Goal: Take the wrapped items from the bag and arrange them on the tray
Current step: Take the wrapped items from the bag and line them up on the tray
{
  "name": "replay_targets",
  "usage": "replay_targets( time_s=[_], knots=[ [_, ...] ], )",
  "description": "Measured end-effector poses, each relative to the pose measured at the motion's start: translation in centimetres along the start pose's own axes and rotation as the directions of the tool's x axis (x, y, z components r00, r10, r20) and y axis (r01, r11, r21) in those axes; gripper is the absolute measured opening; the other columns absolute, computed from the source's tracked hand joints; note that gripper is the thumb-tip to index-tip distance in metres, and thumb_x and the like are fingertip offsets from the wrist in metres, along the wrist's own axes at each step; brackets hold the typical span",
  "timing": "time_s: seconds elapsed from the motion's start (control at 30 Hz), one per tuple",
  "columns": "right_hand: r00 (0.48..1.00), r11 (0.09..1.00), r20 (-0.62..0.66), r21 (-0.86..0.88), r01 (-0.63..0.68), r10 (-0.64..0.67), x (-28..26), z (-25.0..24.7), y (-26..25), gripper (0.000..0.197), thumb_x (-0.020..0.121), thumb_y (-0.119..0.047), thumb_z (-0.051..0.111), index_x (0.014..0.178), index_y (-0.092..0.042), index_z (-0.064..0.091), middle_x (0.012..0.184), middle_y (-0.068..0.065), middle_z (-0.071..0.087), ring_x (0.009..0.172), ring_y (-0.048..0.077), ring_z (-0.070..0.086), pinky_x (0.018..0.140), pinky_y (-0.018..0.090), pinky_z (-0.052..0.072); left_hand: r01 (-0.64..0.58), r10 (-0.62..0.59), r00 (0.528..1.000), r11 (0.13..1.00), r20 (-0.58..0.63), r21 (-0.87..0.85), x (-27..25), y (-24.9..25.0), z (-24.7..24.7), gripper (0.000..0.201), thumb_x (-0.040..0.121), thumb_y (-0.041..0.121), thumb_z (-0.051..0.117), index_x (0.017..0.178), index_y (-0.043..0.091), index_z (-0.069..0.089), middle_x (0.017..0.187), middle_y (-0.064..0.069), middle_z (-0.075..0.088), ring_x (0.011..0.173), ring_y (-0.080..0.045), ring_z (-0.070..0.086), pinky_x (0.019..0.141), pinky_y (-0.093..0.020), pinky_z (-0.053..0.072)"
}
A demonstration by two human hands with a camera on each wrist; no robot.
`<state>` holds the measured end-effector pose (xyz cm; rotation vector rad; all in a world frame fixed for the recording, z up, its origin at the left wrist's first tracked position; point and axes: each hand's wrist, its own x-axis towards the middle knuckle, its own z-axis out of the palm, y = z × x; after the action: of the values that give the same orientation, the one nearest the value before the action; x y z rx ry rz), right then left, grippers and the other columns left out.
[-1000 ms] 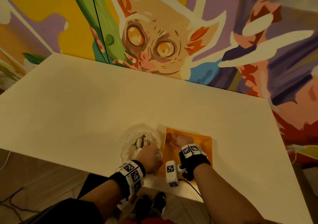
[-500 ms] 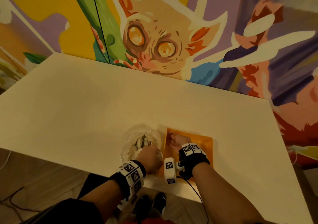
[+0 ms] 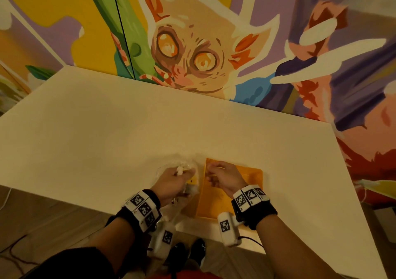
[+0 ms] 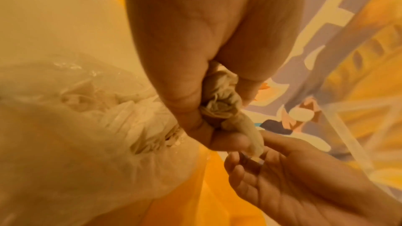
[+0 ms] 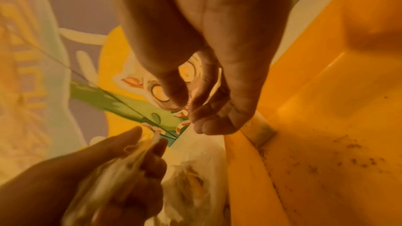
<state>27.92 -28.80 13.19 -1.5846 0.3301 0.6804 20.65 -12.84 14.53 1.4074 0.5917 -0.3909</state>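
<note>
Left wrist view: the left hand point(image 4: 195, 68) clenches a crumpled paper-wrapped item point(image 4: 224, 107) just beside the clear plastic bag point(image 4: 93, 126), near the orange tray point(image 3: 250, 178). It looks light, soft and crushable; the twisted end seems the best hold. The right hand point(image 4: 304, 183) waits, fingers relaxed.

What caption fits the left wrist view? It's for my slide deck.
Left hand grips a wrapped item above the bag, right hand open beside it.
</note>
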Motion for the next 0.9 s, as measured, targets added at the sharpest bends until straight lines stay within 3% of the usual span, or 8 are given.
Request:
replay_targets(
  time_s=[0.07, 0.17, 0.3, 0.5, 0.57, 0.7, 0.9],
  knots=[
    [0.995, 0.999, 0.099, -0.032, 0.039, -0.035, -1.1, 0.5, 0.1, 0.012, 0.092, -0.011, 0.064, 0.102, -0.005, 0.064, 0.081, 0.010, 0.064, 0.059, 0.018, 0.058, 0.056, 0.030, 0.049, 0.029, -0.028, 1.000, 0.988, 0.009, -0.152, -0.1, 0.3, -0.1, 0.039, 0.094, 0.034, 0.060, 0.110, -0.001, 0.064, 0.095, -0.017, 0.063, 0.081, -0.030, 0.064, 0.058, -0.032, 0.053],
    [0.979, 0.991, 0.184, -0.081, 0.103, -0.087, -2.6, 1.5, 0.4, 0.018, 0.086, -0.019, 0.073, 0.099, -0.009, 0.065, 0.076, 0.005, 0.065, 0.058, 0.015, 0.059, 0.058, 0.029, 0.053, 0.030, -0.026, 0.999, 0.978, 0.022, -0.206, -0.5, 0.7, -0.2, 0.041, 0.097, 0.036, 0.054, 0.109, -0.002, 0.064, 0.088, -0.016, 0.068, 0.072, -0.026, 0.068, 0.057, -0.033, 0.054],
    [0.972, 0.968, 0.139, -0.139, 0.209, -0.190, -3.2, 2.0, 1.0, 0.014, 0.082, -0.013, 0.077, 0.091, -0.012, 0.066, 0.070, 0.000, 0.063, 0.054, 0.010, 0.059, 0.055, 0.025, 0.053, -0.002, 0.012, 0.999, 0.980, 0.050, -0.201, -0.8, 0.4, -0.2, 0.038, 0.098, 0.035, 0.052, 0.104, 0.000, 0.065, 0.084, -0.012, 0.071, 0.073, -0.024, 0.069, 0.058, -0.033, 0.054],
    [0.975, 0.971, 0.079, -0.105, 0.213, -0.205, -3.1, 1.9, 1.6, 0.009, 0.084, -0.012, 0.075, 0.085, -0.011, 0.066, 0.075, 0.004, 0.064, 0.056, 0.012, 0.060, 0.055, 0.025, 0.053, -0.035, 0.040, 0.999, 0.983, 0.023, -0.181, -1.0, -0.2, -0.2, 0.027, 0.096, 0.032, 0.058, 0.097, 0.006, 0.067, 0.077, -0.007, 0.067, 0.073, -0.022, 0.067, 0.063, -0.034, 0.053],
    [0.975, 0.972, 0.054, -0.083, 0.217, -0.214, -3.0, 1.5, 1.6, 0.008, 0.086, -0.012, 0.072, 0.086, -0.011, 0.064, 0.080, 0.004, 0.064, 0.061, 0.013, 0.062, 0.054, 0.025, 0.053, -0.052, 0.055, 0.998, 0.984, 0.013, -0.168, -1.1, -0.2, -0.2, 0.024, 0.094, 0.032, 0.061, 0.091, 0.009, 0.067, 0.072, -0.005, 0.064, 0.069, -0.020, 0.061, 0.060, -0.032, 0.051],
    [0.968, 0.963, 0.040, -0.101, 0.251, -0.248, -2.9, 0.7, 1.6, 0.006, 0.089, -0.014, 0.068, 0.087, -0.014, 0.062, 0.088, 0.003, 0.068, 0.072, 0.014, 0.064, 0.056, 0.028, 0.052, -0.159, 0.159, 0.987, 0.983, -0.005, -0.096, -1.1, -0.5, -0.6, 0.017, 0.089, 0.024, 0.070, 0.094, 0.008, 0.069, 0.078, -0.011, 0.061, 0.069, -0.022, 0.054, 0.058, -0.032, 0.046],
    [0.937, 0.918, 0.067, -0.189, 0.349, -0.343, -2.9, 0.8, 2.2, 0.010, 0.091, -0.014, 0.066, 0.085, -0.020, 0.061, 0.082, 0.001, 0.070, 0.072, 0.014, 0.061, 0.049, 0.020, 0.045, -0.287, 0.296, 0.954, 0.949, -0.051, 0.132, -1.0, -0.2, -0.3, 0.011, 0.085, 0.018, 0.074, 0.094, 0.014, 0.071, 0.077, -0.020, 0.066, 0.063, -0.022, 0.055, 0.051, -0.027, 0.046]
  ],
)
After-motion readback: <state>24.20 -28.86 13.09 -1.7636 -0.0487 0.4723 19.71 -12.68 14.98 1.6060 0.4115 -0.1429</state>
